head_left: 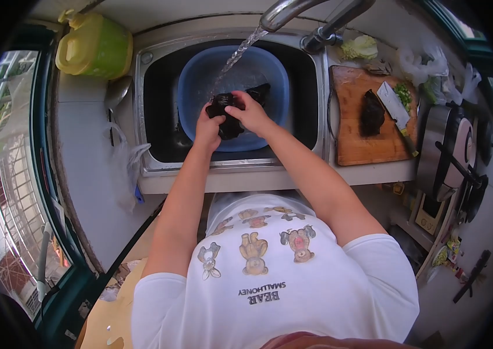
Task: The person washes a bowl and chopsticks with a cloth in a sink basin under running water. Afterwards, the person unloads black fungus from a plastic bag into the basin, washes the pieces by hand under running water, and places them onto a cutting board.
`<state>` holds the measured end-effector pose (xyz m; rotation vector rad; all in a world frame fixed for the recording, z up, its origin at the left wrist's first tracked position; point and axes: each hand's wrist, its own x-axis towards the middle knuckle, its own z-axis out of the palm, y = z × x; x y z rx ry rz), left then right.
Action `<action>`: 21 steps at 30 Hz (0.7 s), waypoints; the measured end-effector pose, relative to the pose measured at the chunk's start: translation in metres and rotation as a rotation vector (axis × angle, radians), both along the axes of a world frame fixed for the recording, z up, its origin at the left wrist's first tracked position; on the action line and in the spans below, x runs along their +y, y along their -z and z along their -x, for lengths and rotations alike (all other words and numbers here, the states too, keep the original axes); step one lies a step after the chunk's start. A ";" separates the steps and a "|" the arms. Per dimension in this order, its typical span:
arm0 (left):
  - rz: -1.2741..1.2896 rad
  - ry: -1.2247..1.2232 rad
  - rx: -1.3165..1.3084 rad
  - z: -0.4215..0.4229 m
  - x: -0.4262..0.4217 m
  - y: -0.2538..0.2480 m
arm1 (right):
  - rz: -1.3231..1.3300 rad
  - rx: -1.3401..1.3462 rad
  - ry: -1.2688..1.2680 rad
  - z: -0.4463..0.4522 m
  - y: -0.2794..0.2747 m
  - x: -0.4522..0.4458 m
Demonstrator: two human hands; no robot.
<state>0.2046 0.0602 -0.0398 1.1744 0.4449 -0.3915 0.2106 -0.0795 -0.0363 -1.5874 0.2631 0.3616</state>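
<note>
A dark, shiny, wet clump of food [229, 123] is held between my left hand [207, 129] and my right hand [250, 114], over a blue plastic basin [282, 75]. The fingers of both hands are closed around it, thumbs on top. Another dark piece [258, 92] lies in the basin just beyond my right hand. Water [240, 52] runs from the faucet [275, 17] into the basin, a little beyond my hands. The basin sits in a dark sink [307, 99] with a metal rim.
Right of the sink, a wooden cutting board [354, 148] bears a dark food piece [371, 113], a cleaver [393, 104] and chopped greens [402, 93]. Cabbage [360, 47] and plastic bags [427, 64] lie behind. On the left are a yellow-green jug [98, 49], a ladle [117, 93] and a bag [124, 166].
</note>
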 end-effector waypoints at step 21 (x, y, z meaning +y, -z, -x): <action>0.284 -0.271 0.024 0.002 0.033 -0.028 | -0.054 -0.015 -0.150 -0.025 -0.019 0.024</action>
